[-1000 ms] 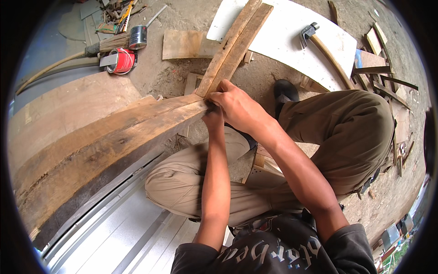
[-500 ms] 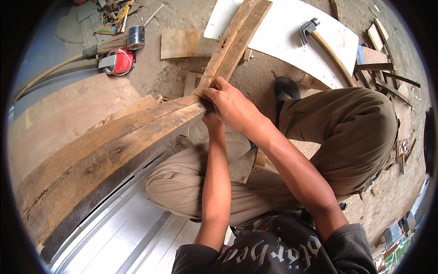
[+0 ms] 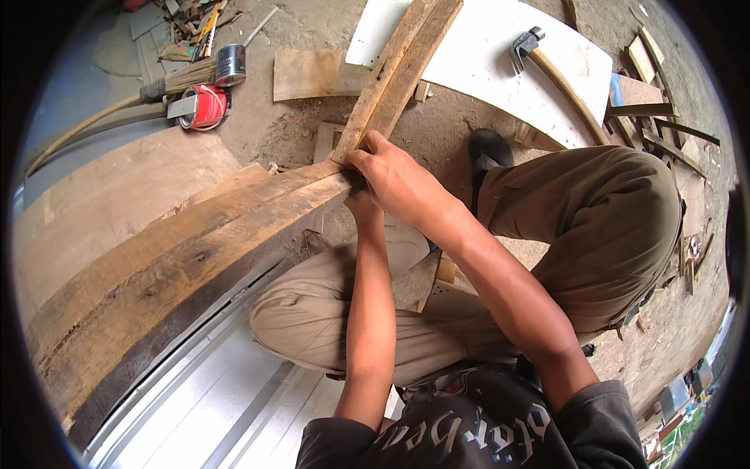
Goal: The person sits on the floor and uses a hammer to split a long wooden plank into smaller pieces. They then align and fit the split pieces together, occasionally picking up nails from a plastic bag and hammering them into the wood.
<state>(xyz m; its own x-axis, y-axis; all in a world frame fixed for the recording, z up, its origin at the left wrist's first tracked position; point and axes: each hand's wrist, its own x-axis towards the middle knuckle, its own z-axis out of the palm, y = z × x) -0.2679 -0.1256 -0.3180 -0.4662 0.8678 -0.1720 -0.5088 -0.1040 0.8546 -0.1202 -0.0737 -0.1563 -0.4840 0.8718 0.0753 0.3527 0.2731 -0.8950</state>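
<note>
Two long wooden beams meet at a corner in front of me. One weathered beam (image 3: 180,273) runs in from the lower left; the other, a grooved wooden plank (image 3: 391,78), extends away toward the top. My right hand (image 3: 394,173) is closed on the near end of that plank, thumb and fingers pressed together at the joint. Beneath it, my left hand (image 3: 364,206) reaches up against the underside of the corner, its fingers hidden by the wood and the right hand. Whether a small piece sits between the fingers cannot be made out.
A claw hammer (image 3: 558,82) lies on a curved-looking white sheet (image 3: 469,47) at the far right. Far left are a red paint can (image 3: 207,108), a dark can (image 3: 230,66) and a broom (image 3: 94,123). Wood scraps (image 3: 664,129) litter the right side. White ribbed metal (image 3: 211,399) lies lower left.
Both hands stay at the corner with almost no movement. The whole view has shifted very slightly.
</note>
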